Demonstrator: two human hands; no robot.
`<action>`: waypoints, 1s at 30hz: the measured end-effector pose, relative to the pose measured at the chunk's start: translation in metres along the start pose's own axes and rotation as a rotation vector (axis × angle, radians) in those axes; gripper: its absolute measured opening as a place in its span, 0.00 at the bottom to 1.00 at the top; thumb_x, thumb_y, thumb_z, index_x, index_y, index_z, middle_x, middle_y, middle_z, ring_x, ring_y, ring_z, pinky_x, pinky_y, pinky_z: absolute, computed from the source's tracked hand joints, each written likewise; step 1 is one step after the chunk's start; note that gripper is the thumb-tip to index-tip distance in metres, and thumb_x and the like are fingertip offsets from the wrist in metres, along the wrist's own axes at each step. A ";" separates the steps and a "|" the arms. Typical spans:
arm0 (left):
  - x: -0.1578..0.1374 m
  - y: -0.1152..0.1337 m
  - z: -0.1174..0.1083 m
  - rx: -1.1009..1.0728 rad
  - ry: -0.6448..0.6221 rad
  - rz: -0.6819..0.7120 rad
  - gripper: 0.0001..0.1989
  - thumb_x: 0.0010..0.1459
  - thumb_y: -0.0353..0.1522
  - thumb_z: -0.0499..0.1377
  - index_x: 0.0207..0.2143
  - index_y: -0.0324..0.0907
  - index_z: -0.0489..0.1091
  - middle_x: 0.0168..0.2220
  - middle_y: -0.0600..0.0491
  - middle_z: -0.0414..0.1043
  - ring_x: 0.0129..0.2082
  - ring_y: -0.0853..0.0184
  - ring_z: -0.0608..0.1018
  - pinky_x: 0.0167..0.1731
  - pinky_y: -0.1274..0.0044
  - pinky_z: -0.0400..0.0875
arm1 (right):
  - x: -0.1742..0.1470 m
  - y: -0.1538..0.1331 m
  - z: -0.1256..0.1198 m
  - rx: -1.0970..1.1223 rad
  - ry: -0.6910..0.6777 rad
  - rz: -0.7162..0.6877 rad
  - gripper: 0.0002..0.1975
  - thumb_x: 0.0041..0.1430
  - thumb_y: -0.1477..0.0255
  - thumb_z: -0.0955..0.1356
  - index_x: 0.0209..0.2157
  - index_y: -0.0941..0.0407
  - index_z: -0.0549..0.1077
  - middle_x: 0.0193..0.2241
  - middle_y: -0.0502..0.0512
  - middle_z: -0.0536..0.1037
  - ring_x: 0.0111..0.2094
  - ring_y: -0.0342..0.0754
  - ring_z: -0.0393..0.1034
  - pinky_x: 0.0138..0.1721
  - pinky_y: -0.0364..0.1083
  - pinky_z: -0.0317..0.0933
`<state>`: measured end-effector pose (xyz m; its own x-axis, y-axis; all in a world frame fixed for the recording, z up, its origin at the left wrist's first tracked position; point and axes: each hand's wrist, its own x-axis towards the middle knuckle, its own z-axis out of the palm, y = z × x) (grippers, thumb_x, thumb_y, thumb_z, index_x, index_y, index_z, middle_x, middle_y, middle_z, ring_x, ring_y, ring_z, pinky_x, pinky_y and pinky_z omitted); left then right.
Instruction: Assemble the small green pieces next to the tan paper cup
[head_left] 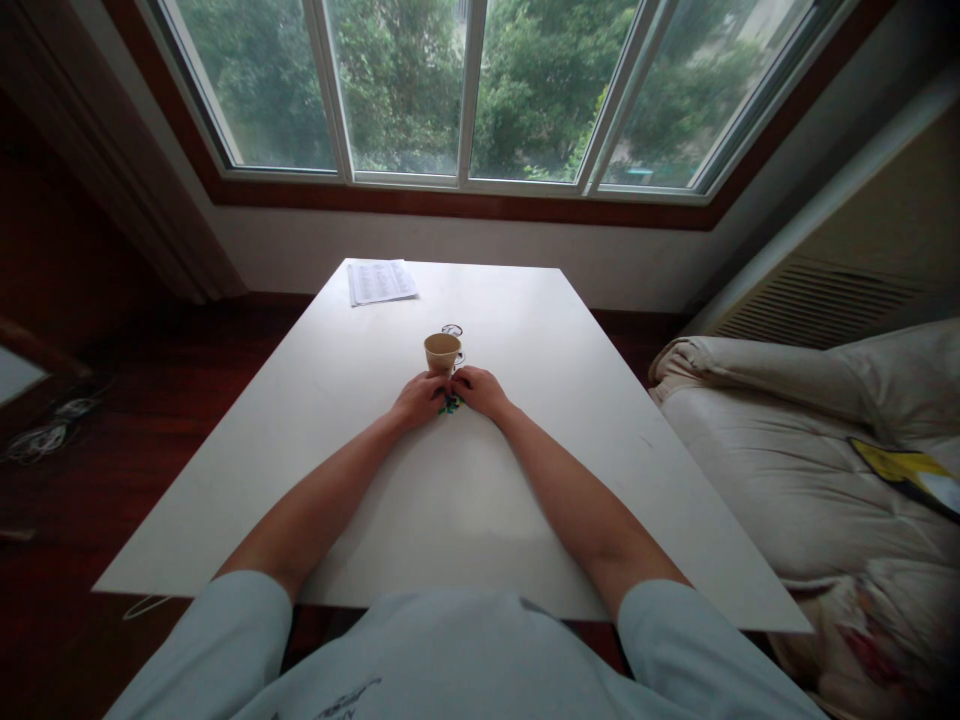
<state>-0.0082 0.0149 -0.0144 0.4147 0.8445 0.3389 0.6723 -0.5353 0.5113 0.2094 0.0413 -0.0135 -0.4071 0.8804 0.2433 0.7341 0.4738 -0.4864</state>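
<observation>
On the white table, both my hands meet just in front of a beige cup (442, 345) that stands upright, its handle to the right. A small heap of green pieces (451, 404), too small to name, lies between my fingers. From the left, my left hand (420, 399) reaches the heap with its fingers curled in. My right hand (482, 389) comes from the other side, fingers bent down at the pieces and close to the cup's base. Whatever the fingertips pinch is too small to make out.
Behind the cup lies a small round thing with a dark outline (452, 329). Printed sheets (382, 282) rest at the far left of the white table (600, 400). A cream sofa (765, 450) stands at the right, and cables (52, 430) lie on the floor at left.
</observation>
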 end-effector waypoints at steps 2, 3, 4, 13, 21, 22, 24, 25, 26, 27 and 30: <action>0.000 -0.001 0.001 0.007 -0.006 0.005 0.13 0.60 0.24 0.63 0.41 0.46 0.85 0.48 0.48 0.85 0.49 0.57 0.85 0.53 0.69 0.81 | 0.000 0.001 0.001 0.000 0.001 -0.001 0.08 0.71 0.73 0.70 0.40 0.54 0.84 0.39 0.53 0.83 0.38 0.47 0.72 0.40 0.44 0.58; 0.000 -0.001 0.001 0.011 -0.008 0.006 0.13 0.60 0.24 0.62 0.41 0.46 0.85 0.48 0.48 0.85 0.50 0.57 0.85 0.53 0.68 0.81 | 0.000 0.001 0.001 0.000 -0.001 -0.002 0.08 0.71 0.73 0.70 0.40 0.54 0.84 0.38 0.53 0.83 0.38 0.47 0.72 0.40 0.44 0.58; 0.000 -0.001 0.001 0.015 -0.010 0.006 0.13 0.61 0.24 0.62 0.41 0.46 0.85 0.48 0.48 0.85 0.50 0.57 0.85 0.53 0.68 0.81 | 0.000 0.001 0.001 -0.001 -0.004 -0.003 0.08 0.71 0.73 0.70 0.40 0.54 0.84 0.38 0.53 0.82 0.37 0.47 0.71 0.40 0.44 0.58; -0.001 0.002 -0.002 0.020 -0.021 0.006 0.13 0.61 0.26 0.62 0.43 0.46 0.85 0.51 0.47 0.85 0.50 0.56 0.85 0.55 0.67 0.82 | -0.002 -0.004 -0.004 -0.006 -0.011 0.006 0.08 0.70 0.72 0.70 0.40 0.54 0.84 0.39 0.54 0.83 0.38 0.48 0.72 0.41 0.45 0.59; -0.002 0.003 -0.002 0.008 -0.009 -0.001 0.12 0.60 0.26 0.62 0.41 0.46 0.85 0.48 0.48 0.85 0.49 0.57 0.85 0.54 0.67 0.82 | -0.001 0.000 0.000 0.001 -0.001 0.008 0.08 0.70 0.71 0.70 0.39 0.53 0.84 0.39 0.53 0.84 0.39 0.48 0.72 0.41 0.45 0.59; -0.002 0.003 -0.002 0.005 -0.008 -0.003 0.12 0.60 0.26 0.62 0.41 0.46 0.85 0.48 0.48 0.85 0.49 0.57 0.85 0.54 0.67 0.82 | 0.000 0.000 0.000 0.000 -0.001 0.010 0.08 0.70 0.71 0.70 0.39 0.53 0.84 0.39 0.53 0.84 0.39 0.48 0.72 0.41 0.45 0.59; -0.002 0.004 -0.003 -0.004 -0.004 -0.001 0.12 0.60 0.26 0.62 0.41 0.46 0.85 0.48 0.48 0.85 0.48 0.57 0.85 0.53 0.68 0.82 | 0.000 0.000 0.000 0.000 -0.001 0.013 0.07 0.70 0.71 0.71 0.39 0.53 0.84 0.39 0.53 0.84 0.39 0.48 0.72 0.41 0.44 0.59; -0.002 0.004 -0.003 -0.006 -0.002 0.000 0.12 0.61 0.26 0.63 0.42 0.46 0.84 0.48 0.48 0.85 0.48 0.57 0.85 0.53 0.68 0.82 | 0.000 0.001 0.001 0.000 0.001 0.013 0.07 0.70 0.71 0.71 0.39 0.53 0.84 0.39 0.53 0.84 0.39 0.48 0.72 0.41 0.44 0.59; -0.002 0.004 -0.003 -0.007 -0.002 0.002 0.12 0.61 0.26 0.63 0.42 0.46 0.84 0.48 0.48 0.85 0.48 0.57 0.85 0.53 0.68 0.82 | 0.000 0.001 0.001 0.001 0.004 0.012 0.07 0.71 0.71 0.71 0.39 0.53 0.84 0.39 0.53 0.84 0.39 0.48 0.72 0.41 0.44 0.59; -0.002 0.004 -0.003 -0.006 -0.003 0.004 0.12 0.61 0.26 0.63 0.42 0.46 0.84 0.49 0.48 0.85 0.48 0.57 0.85 0.53 0.68 0.82 | 0.000 0.001 0.001 0.001 0.005 0.009 0.07 0.71 0.71 0.71 0.39 0.53 0.84 0.39 0.53 0.83 0.39 0.48 0.72 0.41 0.44 0.59; -0.002 0.005 -0.004 0.001 -0.010 0.002 0.12 0.61 0.26 0.62 0.42 0.46 0.84 0.49 0.48 0.85 0.50 0.57 0.84 0.55 0.68 0.81 | 0.000 0.002 0.002 0.008 0.005 -0.006 0.07 0.71 0.71 0.71 0.39 0.53 0.84 0.39 0.53 0.83 0.38 0.47 0.71 0.42 0.45 0.58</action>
<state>-0.0080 0.0099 -0.0094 0.4219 0.8438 0.3316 0.6721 -0.5366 0.5102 0.2102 0.0420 -0.0163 -0.4086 0.8776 0.2508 0.7274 0.4791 -0.4913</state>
